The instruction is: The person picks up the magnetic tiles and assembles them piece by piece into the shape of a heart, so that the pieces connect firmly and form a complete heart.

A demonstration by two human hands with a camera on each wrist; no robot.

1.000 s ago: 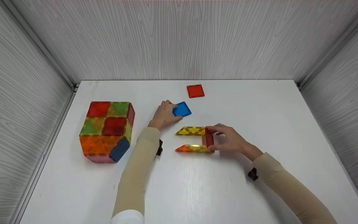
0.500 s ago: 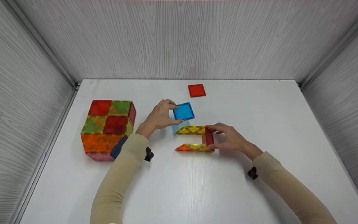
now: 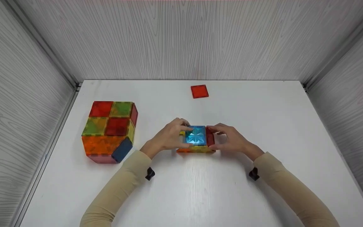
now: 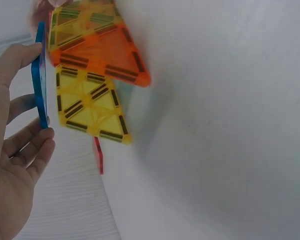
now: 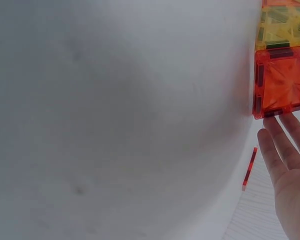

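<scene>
A translucent blue square magnetic tile (image 3: 196, 135) is pinched by its edges between the thumb and fingers of my left hand (image 3: 170, 136). The tile lies over a small upright structure; in the left wrist view the blue tile (image 4: 40, 75) stands slightly apart from the open end. That structure has a yellow wall (image 4: 90, 102), a second wall with an orange triangle (image 4: 102, 50) at its end, and a red square tile (image 3: 210, 137) across the right end. My right hand (image 3: 234, 138) grips the red tile (image 5: 285, 82) with thumb and fingers on opposite edges.
On the left of the white table (image 3: 187, 195) stands a larger block (image 3: 107, 130) of red, green, orange and blue magnetic tiles. A loose red square tile (image 3: 199, 91) lies flat near the back edge. Grey wood-grain panels (image 3: 181, 41) enclose the back and sides.
My left hand has lifted the blue tile from the table and brought it toward me and right, over the small structure. My right hand stays at the red end tile.
</scene>
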